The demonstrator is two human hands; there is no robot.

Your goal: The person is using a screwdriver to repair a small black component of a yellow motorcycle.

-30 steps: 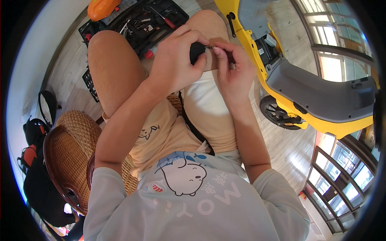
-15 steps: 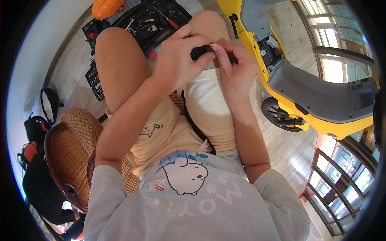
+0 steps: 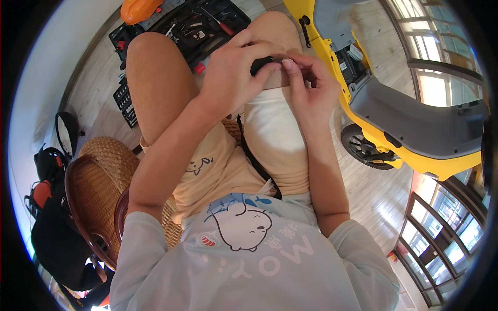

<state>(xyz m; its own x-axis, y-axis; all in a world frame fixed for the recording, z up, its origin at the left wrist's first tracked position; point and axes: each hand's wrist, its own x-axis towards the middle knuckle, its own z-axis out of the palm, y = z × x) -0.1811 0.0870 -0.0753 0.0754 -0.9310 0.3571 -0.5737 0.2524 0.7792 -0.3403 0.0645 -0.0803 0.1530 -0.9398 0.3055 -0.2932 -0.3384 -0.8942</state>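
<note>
My left hand (image 3: 228, 67) is closed around a small black piece (image 3: 261, 64) above my knees. Its thumb and forefinger clamp the piece, whose kind I cannot make out. My right hand (image 3: 317, 88) is closed in a pinch beside the left fingertips. Between the two hands runs a short, thin, dark part, and the right thumb and fingers grip its end. The right fingers hide most of what they hold.
Beyond my knees lies an open black tool case (image 3: 244, 20) with a red-handled screwdriver (image 3: 225, 28). An orange helmet (image 3: 140, 10) is beside it. A socket set (image 3: 124, 106) lies left of my leg. The yellow scooter (image 3: 436, 160) stands right; a wicker chair (image 3: 96, 194) is left.
My right hand has shifted slightly right, away from the left one, so more of the thin part shows between them. The whole view has shifted a little.
</note>
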